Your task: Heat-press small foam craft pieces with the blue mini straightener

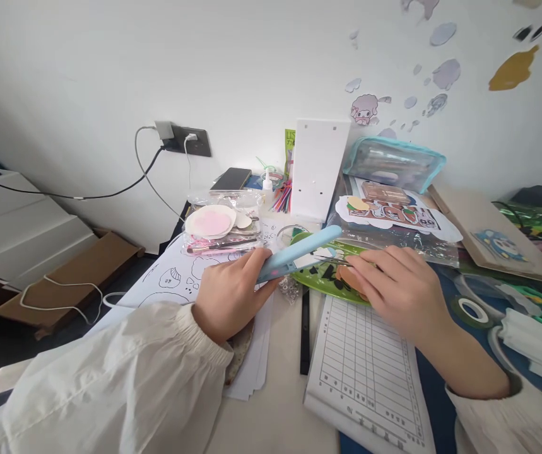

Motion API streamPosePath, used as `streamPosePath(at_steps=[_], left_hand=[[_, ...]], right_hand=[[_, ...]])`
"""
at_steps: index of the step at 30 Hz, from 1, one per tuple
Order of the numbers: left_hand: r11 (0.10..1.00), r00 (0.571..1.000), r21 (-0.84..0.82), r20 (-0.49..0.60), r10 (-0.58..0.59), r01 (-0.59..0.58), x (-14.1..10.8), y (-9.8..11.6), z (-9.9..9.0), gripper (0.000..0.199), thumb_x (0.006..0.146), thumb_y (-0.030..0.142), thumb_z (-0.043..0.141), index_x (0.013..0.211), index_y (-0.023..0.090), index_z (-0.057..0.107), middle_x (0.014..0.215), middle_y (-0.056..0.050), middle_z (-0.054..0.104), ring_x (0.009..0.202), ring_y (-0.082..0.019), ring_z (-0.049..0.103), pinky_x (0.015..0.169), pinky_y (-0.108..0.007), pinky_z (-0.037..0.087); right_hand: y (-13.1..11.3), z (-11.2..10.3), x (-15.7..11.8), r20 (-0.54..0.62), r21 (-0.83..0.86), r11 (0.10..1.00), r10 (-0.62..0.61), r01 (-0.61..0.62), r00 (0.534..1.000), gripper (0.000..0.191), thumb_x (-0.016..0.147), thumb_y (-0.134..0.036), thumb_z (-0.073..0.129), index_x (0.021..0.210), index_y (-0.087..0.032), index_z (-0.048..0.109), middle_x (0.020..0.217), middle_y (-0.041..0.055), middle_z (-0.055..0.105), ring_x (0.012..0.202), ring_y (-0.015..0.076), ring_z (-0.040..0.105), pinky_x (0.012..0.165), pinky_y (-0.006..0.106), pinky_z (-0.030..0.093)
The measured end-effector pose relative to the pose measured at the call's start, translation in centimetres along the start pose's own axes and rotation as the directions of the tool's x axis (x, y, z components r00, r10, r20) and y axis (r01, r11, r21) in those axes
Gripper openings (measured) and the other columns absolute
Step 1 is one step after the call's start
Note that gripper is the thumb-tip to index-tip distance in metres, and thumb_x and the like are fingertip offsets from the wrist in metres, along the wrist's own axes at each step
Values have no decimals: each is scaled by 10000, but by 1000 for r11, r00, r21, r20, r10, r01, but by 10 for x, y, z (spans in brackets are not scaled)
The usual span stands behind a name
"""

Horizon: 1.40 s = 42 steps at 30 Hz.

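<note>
My left hand (233, 290) is wrapped round a light blue hair straightener (299, 249), whose long upper arm points away to the right. From the right, my right hand (400, 287) pinches slim metal tweezers (330, 258). Their tips reach toward the straightener beside a small whitish piece; whether they grip it I cannot make out. Below both tools lies a green tray (308, 284) with black and white cut-outs on it. A tan-orange round piece (350, 279) shows on the tray, partly hidden by my right fingers.
A printed grid sheet (363, 372) lies in front of the tray. Left are line drawings (171, 277) and a bagged pink-and-white cut-out (210, 222). Behind stands a white panel (318, 170); a clear pouch (394, 165) is beside it. Green tape (472, 311) and green-handled scissors (538, 301) lie right.
</note>
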<state>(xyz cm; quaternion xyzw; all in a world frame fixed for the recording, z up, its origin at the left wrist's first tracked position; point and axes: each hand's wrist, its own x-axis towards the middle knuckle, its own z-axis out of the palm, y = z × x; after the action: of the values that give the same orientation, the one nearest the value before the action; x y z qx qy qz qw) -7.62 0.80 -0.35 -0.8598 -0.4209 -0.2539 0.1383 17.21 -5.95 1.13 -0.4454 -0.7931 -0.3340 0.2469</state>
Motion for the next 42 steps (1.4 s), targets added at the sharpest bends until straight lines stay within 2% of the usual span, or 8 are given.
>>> streamPosePath(at_steps=[6, 11, 19, 25, 38, 42], left_hand=[[998, 998, 37, -50, 44, -43, 2, 0, 0, 180, 833, 389, 561, 880, 218, 534, 649, 28, 654, 517, -163, 586, 440, -263, 244], [998, 997, 27, -47, 54, -53, 1, 1, -1, 173, 831, 384, 562, 863, 216, 541, 633, 34, 640, 510, -154, 576, 438, -267, 246], [1000, 999, 11, 24, 22, -23, 2, 4, -3, 176, 837, 393, 546, 867, 220, 558, 633, 25, 648, 521, -155, 576, 462, -264, 264], [1000, 1000, 8, 22, 10, -10, 1, 3, -2, 191, 829, 406, 558, 876, 221, 554, 638, 24, 648, 527, -162, 579, 456, -265, 252], [1000, 998, 16, 59, -27, 26, 2, 2, -2, 210, 841, 430, 525, 889, 229, 558, 672, 14, 666, 555, -174, 603, 460, -268, 261], [994, 994, 54, 50, -96, 93, 5, -2, -4, 257, 844, 460, 503, 923, 222, 560, 697, -5, 679, 575, -185, 618, 461, -265, 264]], right_hand=[[3, 4, -6, 56, 198, 965, 166, -174, 985, 106, 848, -100, 555, 888, -109, 653, 836, 103, 661, 772, 205, 566, 685, 353, 449], [-1, 4, -5, 76, 274, 925, 253, -264, 964, 140, 859, -104, 538, 941, -119, 651, 844, 93, 647, 781, 198, 563, 708, 351, 459], [-1, 7, -7, 133, 297, 905, 275, -303, 952, 161, 883, -150, 512, 950, -186, 654, 851, 72, 653, 776, 201, 567, 693, 367, 471], [-2, 6, -6, 154, 321, 891, 285, -321, 946, 139, 873, -148, 533, 937, -189, 649, 851, 69, 647, 776, 200, 565, 694, 363, 465], [-2, 4, -6, 102, 338, 887, 299, -316, 949, 148, 871, -138, 528, 947, -186, 646, 855, 72, 651, 780, 196, 587, 700, 360, 483], [-1, 3, -7, 78, 298, 896, 320, -328, 944, 161, 879, -139, 511, 951, -196, 644, 859, 72, 654, 787, 197, 611, 698, 346, 496]])
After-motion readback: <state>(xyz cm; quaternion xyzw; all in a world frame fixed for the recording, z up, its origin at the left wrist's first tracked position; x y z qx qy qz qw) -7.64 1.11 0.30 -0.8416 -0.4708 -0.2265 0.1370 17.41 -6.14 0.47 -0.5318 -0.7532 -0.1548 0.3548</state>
